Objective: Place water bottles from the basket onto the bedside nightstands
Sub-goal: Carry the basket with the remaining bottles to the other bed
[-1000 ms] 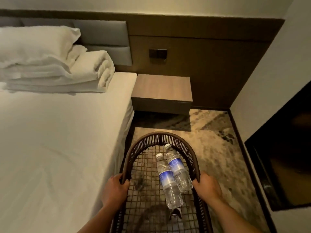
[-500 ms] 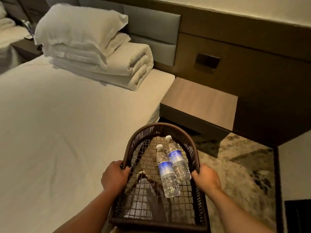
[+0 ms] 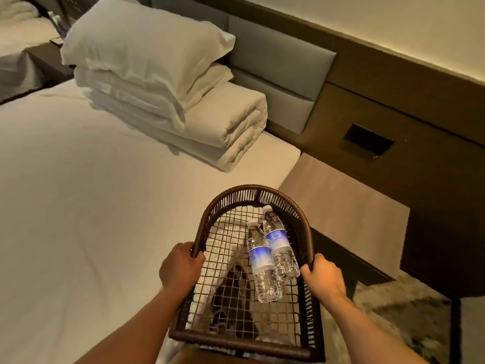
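I hold a dark woven basket (image 3: 228, 198) with a wire-mesh bottom in front of me. My left hand (image 3: 181, 266) grips its left rim and my right hand (image 3: 324, 278) grips its right rim. Two clear water bottles with blue labels lie side by side on the mesh: one (image 3: 261, 264) nearer me, the other (image 3: 279, 243) beside it on the right. A wooden nightstand (image 3: 349, 206) stands just beyond the basket to the right, its top bare. A second nightstand (image 3: 47, 57) shows at the far upper left, partly hidden by the pillow.
The white bed (image 3: 86, 195) fills the left side, with a pillow (image 3: 141, 48) on a folded duvet (image 3: 223, 124) near the grey headboard (image 3: 278, 69). A dark switch panel (image 3: 366, 141) sits in the wooden wall. Patterned carpet (image 3: 409, 311) lies at lower right.
The view has swung left and moved closer to the bed and nightstand. The basket stays in both hands; the bottles have barely shifted inside it.
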